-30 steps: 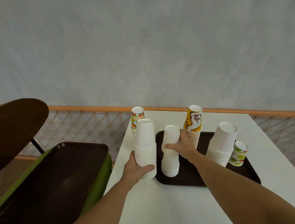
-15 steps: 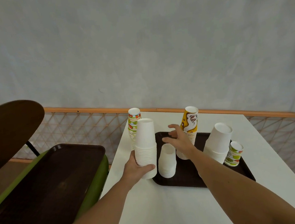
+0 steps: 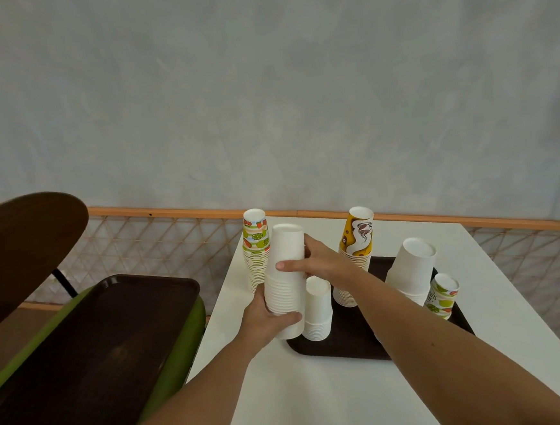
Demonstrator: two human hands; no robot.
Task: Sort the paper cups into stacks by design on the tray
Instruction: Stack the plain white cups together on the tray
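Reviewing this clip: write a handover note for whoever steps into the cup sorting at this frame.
Left hand: grips the tall white stack near its base, by the tray's left edge.
Right hand: grips the same stack higher up.
On the tray: short white stack, yellow coffee-print stack, wide white stack, short fruit-print stack.
Off the tray, on the table: tall fruit-print stack.
Done: cups sit in single-design stacks.
Left, probably: merge matching white stacks; join the two fruit-print stacks on the tray.
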